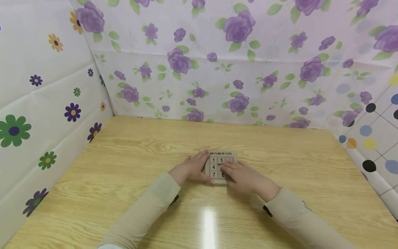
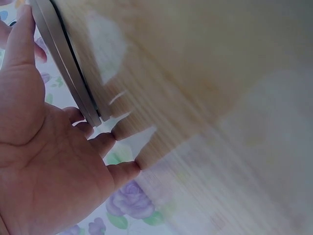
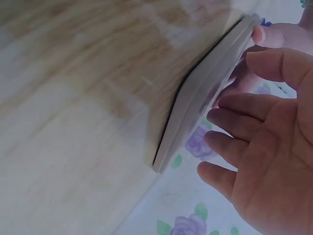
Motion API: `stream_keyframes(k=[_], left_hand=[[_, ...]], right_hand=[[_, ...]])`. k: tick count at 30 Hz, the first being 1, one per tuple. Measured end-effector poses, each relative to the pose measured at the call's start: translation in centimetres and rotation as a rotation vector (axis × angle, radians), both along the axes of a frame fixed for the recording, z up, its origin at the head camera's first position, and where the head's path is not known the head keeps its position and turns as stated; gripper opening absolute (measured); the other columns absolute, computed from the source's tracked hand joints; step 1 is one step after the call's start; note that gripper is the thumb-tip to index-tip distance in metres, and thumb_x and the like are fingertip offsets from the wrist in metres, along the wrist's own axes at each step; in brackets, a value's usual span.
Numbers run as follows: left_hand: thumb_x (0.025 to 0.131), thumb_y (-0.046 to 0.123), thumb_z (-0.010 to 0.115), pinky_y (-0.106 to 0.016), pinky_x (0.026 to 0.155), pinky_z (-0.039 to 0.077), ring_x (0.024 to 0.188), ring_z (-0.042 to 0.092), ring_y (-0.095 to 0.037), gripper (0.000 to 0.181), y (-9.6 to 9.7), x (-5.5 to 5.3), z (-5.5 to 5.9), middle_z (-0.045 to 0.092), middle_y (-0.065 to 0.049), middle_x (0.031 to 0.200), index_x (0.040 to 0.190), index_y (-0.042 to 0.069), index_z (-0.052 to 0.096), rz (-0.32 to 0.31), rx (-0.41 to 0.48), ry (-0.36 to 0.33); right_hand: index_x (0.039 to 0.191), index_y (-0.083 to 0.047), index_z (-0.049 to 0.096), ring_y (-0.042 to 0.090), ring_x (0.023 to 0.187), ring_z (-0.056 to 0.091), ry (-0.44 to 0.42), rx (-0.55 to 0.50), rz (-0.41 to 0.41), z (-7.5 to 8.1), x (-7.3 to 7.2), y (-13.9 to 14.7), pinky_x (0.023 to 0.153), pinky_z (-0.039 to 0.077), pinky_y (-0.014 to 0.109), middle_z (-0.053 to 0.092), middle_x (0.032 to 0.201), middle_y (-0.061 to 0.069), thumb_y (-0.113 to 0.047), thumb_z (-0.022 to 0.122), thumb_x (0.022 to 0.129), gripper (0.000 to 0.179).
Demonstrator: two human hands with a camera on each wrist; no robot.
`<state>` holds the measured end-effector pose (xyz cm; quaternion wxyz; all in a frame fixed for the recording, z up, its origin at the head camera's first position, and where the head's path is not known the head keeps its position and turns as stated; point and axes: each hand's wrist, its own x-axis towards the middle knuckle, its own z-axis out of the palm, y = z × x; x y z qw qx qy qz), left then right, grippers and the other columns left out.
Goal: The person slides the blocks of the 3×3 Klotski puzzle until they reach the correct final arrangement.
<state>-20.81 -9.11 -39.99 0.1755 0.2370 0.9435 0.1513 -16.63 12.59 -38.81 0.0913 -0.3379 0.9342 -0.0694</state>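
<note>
A flat, pale number slide puzzle (image 1: 217,160) lies on the table in the middle of the head view. Tiles 1, 5, 4, 7 and 6 can be read; the right-hand ones are partly covered. My left hand (image 1: 195,167) holds the puzzle's left side, thumb at the near corner and fingers along the far left edge. In the left wrist view that hand (image 2: 54,161) spans the puzzle's edge (image 2: 66,66). My right hand (image 1: 245,177) reaches over the right side, its extended fingertips on or just above the tiles. The right wrist view shows its fingers spread beside the puzzle (image 3: 195,98).
The wooden table (image 1: 140,148) has a glossy surface with a bright reflection near the front. A purple-flowered sheet (image 1: 211,76) hangs behind it. Another flowered sheet (image 1: 56,103) borders the left side, and a dotted one (image 1: 377,131) the right.
</note>
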Motion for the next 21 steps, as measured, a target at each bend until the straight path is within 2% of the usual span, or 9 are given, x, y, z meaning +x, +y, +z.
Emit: stream_keyframes(k=[6, 12, 21], left_hand=[[0.074, 0.060, 0.070, -0.055, 0.117, 0.012, 0.147, 0.010, -0.027, 0.111, 0.08, -0.02, -0.01, 0.003, -0.007, 0.161, 0.154, 0.011, 0.010, 0.000, 0.001, -0.009], [0.073, 0.060, 0.071, -0.054, 0.117, 0.011, 0.147, 0.010, -0.026, 0.112, -0.01, 0.08, -0.06, 0.003, -0.006, 0.161, 0.154, 0.012, 0.009, 0.006, -0.005, -0.007], [0.073, 0.060, 0.071, -0.056, 0.117, 0.012, 0.147, 0.012, -0.027, 0.112, -0.05, 0.18, 0.19, 0.005, -0.007, 0.161, 0.154, 0.011, 0.011, 0.001, 0.003, 0.005]], right_hand=[[0.142, 0.001, 0.041, 0.038, 0.140, 0.030, -0.008, 0.024, 0.012, -0.26, -0.40, -0.23, 0.115, 0.021, 0.056, 0.039, 0.148, 0.018, -0.022, 0.050, 0.097, 0.051], [0.143, 0.001, 0.039, 0.037, 0.141, 0.028, -0.041, -0.011, 0.005, -0.50, -0.73, 0.00, 0.116, 0.018, 0.056, 0.035, 0.150, 0.018, -0.022, 0.051, 0.096, 0.054], [0.144, 0.003, 0.036, 0.038, 0.141, 0.027, -0.040, -0.022, 0.009, -0.60, -0.96, 0.04, 0.116, 0.019, 0.055, 0.035, 0.150, 0.019, -0.023, 0.051, 0.095, 0.058]])
